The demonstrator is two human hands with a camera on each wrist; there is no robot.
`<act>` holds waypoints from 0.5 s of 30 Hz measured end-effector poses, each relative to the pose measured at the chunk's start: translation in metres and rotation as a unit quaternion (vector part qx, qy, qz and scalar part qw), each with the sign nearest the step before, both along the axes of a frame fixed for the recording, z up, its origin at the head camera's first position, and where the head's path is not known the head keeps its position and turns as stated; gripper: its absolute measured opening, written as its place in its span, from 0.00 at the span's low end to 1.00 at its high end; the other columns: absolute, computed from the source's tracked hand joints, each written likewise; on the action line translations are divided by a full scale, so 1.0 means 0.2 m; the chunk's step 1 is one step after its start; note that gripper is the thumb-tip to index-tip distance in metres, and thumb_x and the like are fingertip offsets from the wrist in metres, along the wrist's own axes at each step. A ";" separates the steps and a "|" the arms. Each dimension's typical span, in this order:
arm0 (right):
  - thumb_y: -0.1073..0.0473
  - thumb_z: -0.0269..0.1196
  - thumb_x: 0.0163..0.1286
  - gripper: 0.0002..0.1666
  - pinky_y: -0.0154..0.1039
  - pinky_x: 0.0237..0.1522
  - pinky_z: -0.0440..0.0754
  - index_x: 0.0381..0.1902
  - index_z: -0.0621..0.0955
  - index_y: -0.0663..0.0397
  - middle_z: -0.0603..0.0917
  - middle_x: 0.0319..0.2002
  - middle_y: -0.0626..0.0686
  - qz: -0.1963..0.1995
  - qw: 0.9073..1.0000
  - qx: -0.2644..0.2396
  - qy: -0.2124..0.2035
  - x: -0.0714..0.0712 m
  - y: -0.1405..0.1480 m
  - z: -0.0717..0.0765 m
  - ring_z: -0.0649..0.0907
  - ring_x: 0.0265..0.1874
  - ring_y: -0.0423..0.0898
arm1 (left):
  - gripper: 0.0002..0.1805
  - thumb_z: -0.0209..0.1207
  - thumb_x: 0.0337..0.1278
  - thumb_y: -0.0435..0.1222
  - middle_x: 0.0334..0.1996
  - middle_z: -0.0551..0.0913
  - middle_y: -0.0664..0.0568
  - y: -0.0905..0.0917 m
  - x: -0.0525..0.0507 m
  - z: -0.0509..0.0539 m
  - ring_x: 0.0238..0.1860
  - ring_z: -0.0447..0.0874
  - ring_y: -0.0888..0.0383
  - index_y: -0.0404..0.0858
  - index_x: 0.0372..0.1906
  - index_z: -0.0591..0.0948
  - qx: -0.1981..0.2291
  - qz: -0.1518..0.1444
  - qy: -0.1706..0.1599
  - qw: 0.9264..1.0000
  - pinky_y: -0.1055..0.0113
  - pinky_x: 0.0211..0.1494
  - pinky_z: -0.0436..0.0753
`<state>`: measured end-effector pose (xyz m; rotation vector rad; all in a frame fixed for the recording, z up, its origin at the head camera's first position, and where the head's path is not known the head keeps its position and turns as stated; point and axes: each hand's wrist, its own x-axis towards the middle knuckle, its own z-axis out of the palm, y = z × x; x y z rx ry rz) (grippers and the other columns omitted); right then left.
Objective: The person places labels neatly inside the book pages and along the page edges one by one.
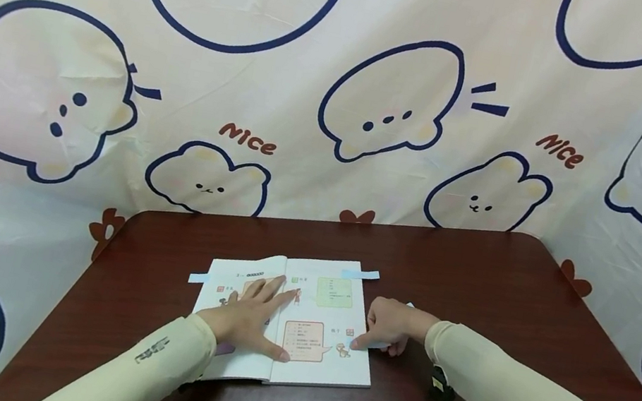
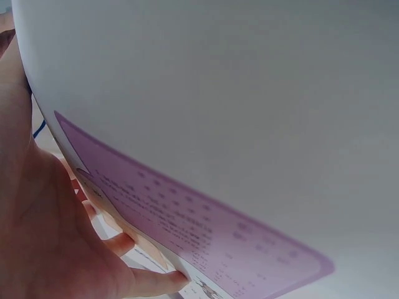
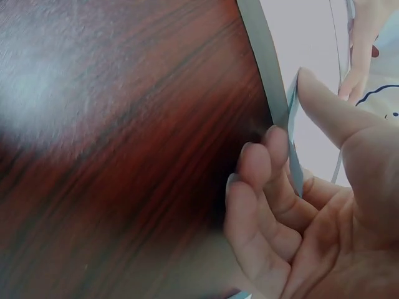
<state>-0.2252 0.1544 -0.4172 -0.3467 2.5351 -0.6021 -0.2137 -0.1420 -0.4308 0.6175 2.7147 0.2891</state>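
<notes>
An open book point(image 1: 324, 366) with printed text boxes and small pictures lies on the table. My left hand point(image 1: 245, 320) rests across its left page and middle fold, fingers spread; a purple text box point(image 2: 187, 218) shows beside that hand in the left wrist view. At the right page's outer edge, my right hand point(image 1: 392, 324) pinches a pale blue sticky strip point(image 3: 295, 149), the thumb tip on its end at the page and the other fingers curled. A blue tab point(image 1: 361, 274) sticks out at the upper right page edge, another tab point(image 1: 198, 278) at the left edge.
The dark wooden table point(image 1: 475, 278) runs back to a cloth point(image 1: 374, 188) printed with cartoon outlines. Another bit of pale blue point(image 1: 410, 305) shows just behind the right wrist. Under the right forearm a black wrist device point(image 1: 441, 385) is visible.
</notes>
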 end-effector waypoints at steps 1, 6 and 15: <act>0.45 0.76 0.58 0.31 0.34 0.14 0.79 0.08 0.72 0.50 0.75 0.08 0.46 0.001 1.000 0.001 0.001 0.00 0.01 0.00 0.75 0.07 0.39 | 0.63 0.66 0.39 0.74 0.84 0.39 0.53 0.00 0.00 0.00 0.82 0.41 0.39 0.61 0.81 0.52 0.000 0.000 0.000 1.000 0.21 0.70 0.52; 0.48 0.77 0.59 0.28 0.35 0.15 0.80 0.10 0.73 0.51 0.74 0.09 0.46 0.013 1.000 -0.020 -0.002 -0.01 0.05 0.00 0.75 0.07 0.39 | 0.62 0.66 0.39 0.73 0.84 0.39 0.53 0.00 0.00 0.00 0.82 0.41 0.39 0.61 0.81 0.52 0.000 -0.002 0.001 1.000 0.21 0.70 0.53; 0.51 0.76 0.60 0.24 0.33 0.14 0.78 0.13 0.77 0.50 0.75 0.11 0.46 0.034 0.998 -0.046 -0.002 0.00 0.09 -0.01 0.75 0.08 0.39 | 0.63 0.67 0.39 0.73 0.84 0.39 0.52 0.00 0.00 -0.01 0.83 0.40 0.39 0.61 0.81 0.51 0.007 0.002 -0.002 1.000 0.21 0.71 0.51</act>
